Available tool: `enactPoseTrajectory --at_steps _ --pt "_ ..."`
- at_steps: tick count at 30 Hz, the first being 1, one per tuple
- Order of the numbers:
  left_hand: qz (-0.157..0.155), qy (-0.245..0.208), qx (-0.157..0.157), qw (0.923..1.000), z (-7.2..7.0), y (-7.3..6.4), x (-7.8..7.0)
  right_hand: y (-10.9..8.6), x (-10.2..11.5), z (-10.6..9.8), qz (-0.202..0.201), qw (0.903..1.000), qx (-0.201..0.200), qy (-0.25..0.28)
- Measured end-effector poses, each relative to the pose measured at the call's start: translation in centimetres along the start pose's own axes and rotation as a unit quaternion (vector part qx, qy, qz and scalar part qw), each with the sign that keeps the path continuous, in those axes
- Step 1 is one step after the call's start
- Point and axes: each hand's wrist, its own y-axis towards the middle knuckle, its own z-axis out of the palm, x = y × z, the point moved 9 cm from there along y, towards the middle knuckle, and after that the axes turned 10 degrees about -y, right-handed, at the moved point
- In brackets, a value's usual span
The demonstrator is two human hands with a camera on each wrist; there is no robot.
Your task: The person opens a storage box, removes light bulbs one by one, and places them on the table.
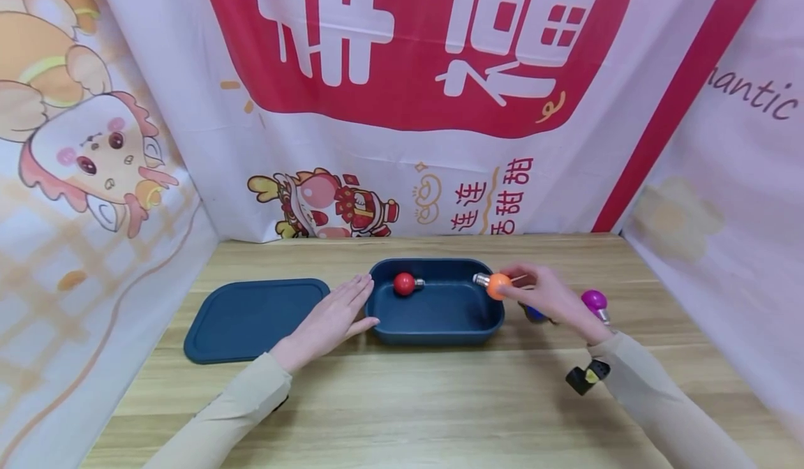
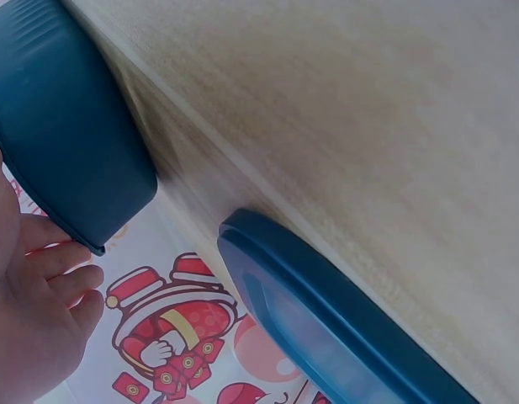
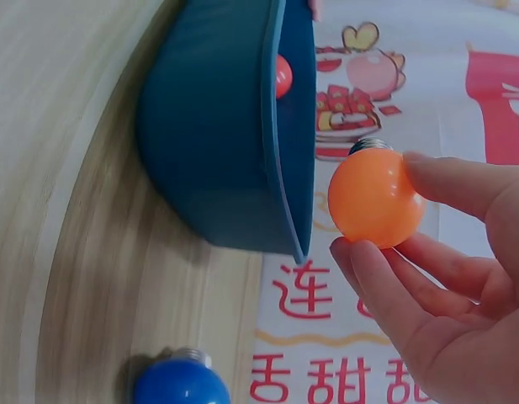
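In the head view my right hand [image 1: 545,293] pinches an orange light bulb [image 1: 499,286] over the right end of a dark blue box [image 1: 433,338], its metal base pointing left. The right wrist view shows thumb and fingertips around the orange bulb [image 3: 375,198], just beyond the box rim. Inside the box, toward the left, lies a red light bulb [image 1: 405,284]. My left hand [image 1: 333,319] touches the box's left rim with fairly straight fingers. A blue light bulb [image 3: 182,383] rests on the table beside the box, partly hidden under my right hand in the head view.
A dark blue lid [image 1: 254,319] lies flat on the wooden table [image 1: 402,406], left of the box. Right of my right hand is a purple light bulb [image 1: 593,300], partly behind the wrist. Printed cloth [image 1: 402,141] hangs behind the table and on both sides.
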Motion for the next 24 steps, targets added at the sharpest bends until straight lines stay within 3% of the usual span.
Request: enactPoseTrajectory --at_steps 7,24 --pt "0.003 -0.002 -0.002 1.0 0.1 0.0 0.0 -0.8 -2.0 -1.1 0.022 0.9993 -0.018 0.024" --pt "0.003 -0.004 -0.008 1.0 0.0 0.0 0.0 -3.1 -7.7 -3.9 0.067 0.9957 -0.062 -0.014"
